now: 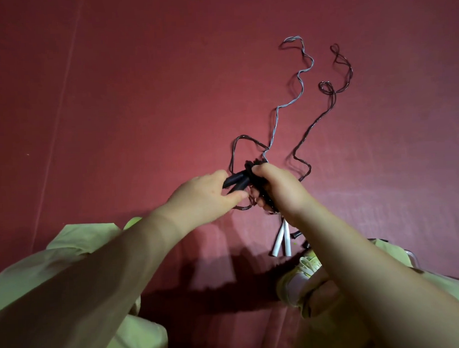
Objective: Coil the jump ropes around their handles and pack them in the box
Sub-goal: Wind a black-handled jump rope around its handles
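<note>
While the left hand [205,193] curls its fingers around the black handles [236,182], the right hand [278,190] grips the partly wound coil [257,170] just beyond. Past the fingers, two ropes [301,72] lie uncoiled on the floor [116,99]; no box is visible.

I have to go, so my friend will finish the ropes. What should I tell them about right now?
Left hand: grips the black handles at their near ends.
Right hand: curled round the black rope coil at the handles' far end.
Dark rope: partly coiled, one loop loose on the red floor.
Grey rope: uncoiled on the floor, its white handles under the right wrist.
A second dark rope also lies loose to the right.
No box is in view.
Left: finish this coil, wrap the other two, pack all.
</note>
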`<control>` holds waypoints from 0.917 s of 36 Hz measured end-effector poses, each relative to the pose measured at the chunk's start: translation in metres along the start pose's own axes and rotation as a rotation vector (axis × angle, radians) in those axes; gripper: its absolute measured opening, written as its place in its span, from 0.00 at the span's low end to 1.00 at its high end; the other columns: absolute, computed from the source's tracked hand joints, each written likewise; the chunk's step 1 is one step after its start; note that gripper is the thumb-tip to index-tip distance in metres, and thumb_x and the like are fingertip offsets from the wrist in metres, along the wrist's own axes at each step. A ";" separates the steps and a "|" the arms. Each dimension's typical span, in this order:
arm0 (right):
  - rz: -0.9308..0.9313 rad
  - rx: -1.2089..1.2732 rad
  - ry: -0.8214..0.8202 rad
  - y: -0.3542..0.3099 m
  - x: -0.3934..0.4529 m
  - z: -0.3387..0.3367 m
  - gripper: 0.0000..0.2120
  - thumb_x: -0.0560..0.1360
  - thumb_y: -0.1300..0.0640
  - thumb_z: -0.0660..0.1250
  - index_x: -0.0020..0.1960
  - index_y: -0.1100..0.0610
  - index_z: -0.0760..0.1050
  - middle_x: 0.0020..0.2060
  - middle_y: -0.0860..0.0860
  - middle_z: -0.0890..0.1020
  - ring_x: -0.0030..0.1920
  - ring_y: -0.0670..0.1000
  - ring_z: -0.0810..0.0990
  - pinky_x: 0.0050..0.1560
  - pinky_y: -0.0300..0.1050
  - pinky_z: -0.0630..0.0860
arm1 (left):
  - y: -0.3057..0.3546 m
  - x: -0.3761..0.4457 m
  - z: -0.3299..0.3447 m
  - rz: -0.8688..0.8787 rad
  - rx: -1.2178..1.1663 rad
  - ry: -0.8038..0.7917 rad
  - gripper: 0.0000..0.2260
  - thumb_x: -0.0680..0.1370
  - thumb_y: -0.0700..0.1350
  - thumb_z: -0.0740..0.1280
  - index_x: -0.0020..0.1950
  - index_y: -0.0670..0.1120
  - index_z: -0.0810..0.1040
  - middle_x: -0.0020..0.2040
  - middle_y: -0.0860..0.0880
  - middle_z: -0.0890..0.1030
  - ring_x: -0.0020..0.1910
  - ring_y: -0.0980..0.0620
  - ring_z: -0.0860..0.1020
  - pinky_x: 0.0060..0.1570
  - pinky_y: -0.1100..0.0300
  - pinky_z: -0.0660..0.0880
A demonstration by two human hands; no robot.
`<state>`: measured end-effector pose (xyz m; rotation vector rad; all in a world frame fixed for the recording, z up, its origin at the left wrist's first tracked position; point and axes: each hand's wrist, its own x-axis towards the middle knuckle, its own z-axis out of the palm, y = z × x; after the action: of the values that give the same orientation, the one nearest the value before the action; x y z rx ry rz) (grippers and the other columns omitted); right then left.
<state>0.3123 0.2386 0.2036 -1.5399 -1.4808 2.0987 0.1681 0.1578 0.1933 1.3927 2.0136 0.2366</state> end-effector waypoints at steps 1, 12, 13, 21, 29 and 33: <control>-0.021 0.013 0.003 0.000 0.000 0.000 0.14 0.78 0.56 0.58 0.36 0.61 0.70 0.28 0.56 0.70 0.21 0.48 0.69 0.22 0.36 0.64 | 0.000 0.000 -0.002 -0.025 -0.099 -0.055 0.15 0.73 0.62 0.65 0.42 0.52 0.68 0.38 0.53 0.74 0.40 0.50 0.75 0.38 0.55 0.67; -0.284 0.040 -0.174 0.000 0.006 -0.007 0.24 0.58 0.46 0.62 0.42 0.66 0.72 0.25 0.53 0.72 0.26 0.49 0.68 0.29 0.41 0.65 | 0.002 -0.002 -0.024 -0.152 -1.017 -0.656 0.26 0.69 0.64 0.61 0.50 0.43 0.79 0.46 0.42 0.83 0.44 0.46 0.81 0.46 0.57 0.78; -0.279 0.058 -0.194 0.000 0.006 -0.007 0.24 0.57 0.45 0.62 0.41 0.65 0.71 0.25 0.53 0.72 0.27 0.49 0.68 0.30 0.42 0.65 | 0.002 -0.003 -0.026 -0.167 -1.087 -0.732 0.29 0.69 0.65 0.56 0.50 0.43 0.80 0.46 0.41 0.83 0.43 0.45 0.82 0.44 0.56 0.79; -0.258 0.081 -0.384 -0.008 0.000 -0.014 0.16 0.70 0.50 0.64 0.45 0.64 0.72 0.30 0.51 0.76 0.27 0.49 0.68 0.28 0.40 0.63 | 0.001 -0.003 -0.029 -0.161 -1.208 -0.808 0.29 0.70 0.68 0.51 0.37 0.45 0.77 0.27 0.50 0.69 0.24 0.52 0.66 0.35 0.56 0.65; -0.171 -0.066 -0.304 -0.001 0.003 -0.016 0.12 0.78 0.51 0.63 0.40 0.58 0.68 0.32 0.55 0.71 0.23 0.45 0.65 0.22 0.36 0.60 | 0.002 -0.001 -0.014 -0.204 -0.915 -0.461 0.28 0.81 0.62 0.48 0.38 0.42 0.73 0.24 0.49 0.70 0.21 0.51 0.66 0.29 0.60 0.65; -0.151 -0.208 -0.203 0.001 0.004 -0.011 0.16 0.82 0.52 0.59 0.37 0.57 0.66 0.24 0.46 0.69 0.21 0.46 0.60 0.23 0.38 0.57 | 0.002 0.002 0.000 -0.216 -0.774 -0.293 0.28 0.80 0.64 0.49 0.38 0.42 0.73 0.24 0.51 0.71 0.22 0.51 0.67 0.29 0.58 0.66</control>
<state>0.3196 0.2468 0.2004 -1.2570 -1.8742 2.1218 0.1695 0.1608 0.1937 0.6709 1.5529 0.5992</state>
